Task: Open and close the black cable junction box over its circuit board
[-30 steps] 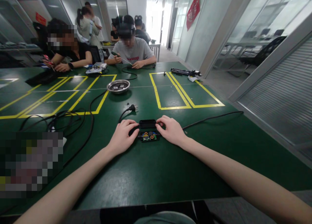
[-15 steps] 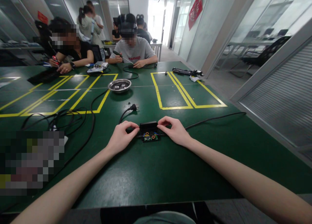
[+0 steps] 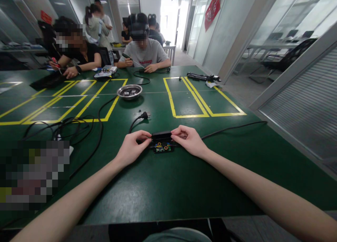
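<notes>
Between my two hands is a small black plastic cover (image 3: 161, 135), pinched at its ends by fingertips. My left hand (image 3: 133, 146) grips its left end with thumb and fingers. At the right end, my right hand (image 3: 190, 140) pinches it the same way. Just below the cover lies an open black case with a circuit board (image 3: 162, 148), showing copper coils and small blue and yellow parts. A black cable (image 3: 234, 128) runs off to the right from behind my right hand. Beyond my left hand lies a black power plug (image 3: 144, 115) on its cord.
A steel bowl (image 3: 129, 92) with metal parts stands farther back on the green table (image 3: 158, 189). Coiled black cables (image 3: 73, 128) lie at left, beside a blurred-out patch. Across the table, a co-worker (image 3: 143, 52) holds a screwdriver; another person (image 3: 79, 56) works at left.
The black cover has tipped so that more of its top shows above the circuit board. Both hands keep their pinch and have barely shifted.
</notes>
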A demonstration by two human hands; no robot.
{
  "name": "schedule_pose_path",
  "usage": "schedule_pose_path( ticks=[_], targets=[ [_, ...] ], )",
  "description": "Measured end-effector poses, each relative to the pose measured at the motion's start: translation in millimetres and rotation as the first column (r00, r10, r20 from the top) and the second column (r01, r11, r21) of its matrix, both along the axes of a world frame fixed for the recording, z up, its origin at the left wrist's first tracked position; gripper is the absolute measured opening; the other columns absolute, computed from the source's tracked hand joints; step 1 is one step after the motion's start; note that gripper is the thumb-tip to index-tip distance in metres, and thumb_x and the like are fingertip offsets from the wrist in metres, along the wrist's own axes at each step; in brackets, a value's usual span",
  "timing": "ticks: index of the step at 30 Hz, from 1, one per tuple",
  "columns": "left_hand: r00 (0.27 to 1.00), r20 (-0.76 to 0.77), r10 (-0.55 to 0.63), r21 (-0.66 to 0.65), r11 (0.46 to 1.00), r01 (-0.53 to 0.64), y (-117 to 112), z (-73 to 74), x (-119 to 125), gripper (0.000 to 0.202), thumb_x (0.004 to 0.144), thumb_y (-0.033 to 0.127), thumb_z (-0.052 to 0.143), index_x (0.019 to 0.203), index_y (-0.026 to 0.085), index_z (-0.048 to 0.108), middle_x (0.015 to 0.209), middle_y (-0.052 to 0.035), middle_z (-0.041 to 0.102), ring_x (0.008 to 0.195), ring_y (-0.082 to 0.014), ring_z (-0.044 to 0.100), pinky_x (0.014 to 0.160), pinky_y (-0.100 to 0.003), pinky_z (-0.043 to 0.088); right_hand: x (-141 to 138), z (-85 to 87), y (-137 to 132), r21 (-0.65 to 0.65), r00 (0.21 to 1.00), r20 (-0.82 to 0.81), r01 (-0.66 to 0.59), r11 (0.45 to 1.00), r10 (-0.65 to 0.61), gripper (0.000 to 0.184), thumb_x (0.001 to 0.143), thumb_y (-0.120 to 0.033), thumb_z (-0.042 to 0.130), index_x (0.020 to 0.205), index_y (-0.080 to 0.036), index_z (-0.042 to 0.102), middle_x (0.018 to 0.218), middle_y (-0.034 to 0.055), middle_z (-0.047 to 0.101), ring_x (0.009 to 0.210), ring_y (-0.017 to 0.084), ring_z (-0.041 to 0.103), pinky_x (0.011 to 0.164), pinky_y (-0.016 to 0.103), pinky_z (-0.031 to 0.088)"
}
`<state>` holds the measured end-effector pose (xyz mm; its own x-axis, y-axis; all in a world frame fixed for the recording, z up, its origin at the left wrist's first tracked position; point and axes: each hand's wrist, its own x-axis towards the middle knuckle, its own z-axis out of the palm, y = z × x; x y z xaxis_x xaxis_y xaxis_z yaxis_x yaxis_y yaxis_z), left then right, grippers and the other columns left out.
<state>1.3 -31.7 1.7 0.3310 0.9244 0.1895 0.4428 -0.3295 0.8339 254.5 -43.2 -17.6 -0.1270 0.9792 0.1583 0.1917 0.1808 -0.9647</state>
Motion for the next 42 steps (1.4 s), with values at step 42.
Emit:
schedule_pose_path(
  ticks=[42],
  targets=[
    [0.986, 0.158, -0.045, -0.085, 0.995, 0.059, -6.6, 5.7, 3.5, 0.026, 0.088, 0.037, 0.066, 0.1, 0.015, 0.073, 0.09, -0.0072, 0.079, 0.081, -0.022, 0.076, 0.075, -0.033, 0.063, 2.2, 11.5, -5.0, 0.054, 0.989, 0.13, -0.08, 0.995, 0.073, 0.026, 0.088, -0.044, 0.067, 0.092, -0.019, 0.074, 0.087, 0.0055, 0.076, 0.081, 0.02, 0.071, 0.078, 0.035, 0.058]
  ],
)
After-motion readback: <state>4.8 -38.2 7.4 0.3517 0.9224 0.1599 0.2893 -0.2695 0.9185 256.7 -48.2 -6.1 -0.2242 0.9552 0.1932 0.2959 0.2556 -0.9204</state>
